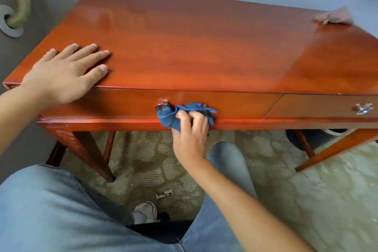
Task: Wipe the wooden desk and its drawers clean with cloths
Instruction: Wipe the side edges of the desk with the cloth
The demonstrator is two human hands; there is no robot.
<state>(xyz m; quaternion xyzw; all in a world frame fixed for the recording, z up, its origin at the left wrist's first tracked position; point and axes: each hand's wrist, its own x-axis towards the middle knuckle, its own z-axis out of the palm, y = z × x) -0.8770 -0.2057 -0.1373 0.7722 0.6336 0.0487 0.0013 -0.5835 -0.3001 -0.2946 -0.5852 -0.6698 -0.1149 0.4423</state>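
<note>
1. Our left hand (61, 71) lies flat with its fingers straight on the near left corner of the glossy reddish-brown wooden counter (184, 47), holding nothing. We judge the counter stiff and heavy enough to stay put, and this palm steadies us against it.
2. The left drawer front (122, 106) sits closed below the top; its small metal knob (162, 105) is the place to take hold if we want it open. Its polished face looks slick, so we would press firmly.
3. Our right hand (191, 129) grips a crumpled dark blue cloth (173, 117) against that drawer front, just beside the knob. The cloth is soft and light; bunching it in the fingers holds it well.
4. The right drawer front (327, 106) has its own metal knob (363, 108).
5. A crumpled beige cloth (333, 17) rests on the far right corner, limp and easy to pinch anywhere.
</note>
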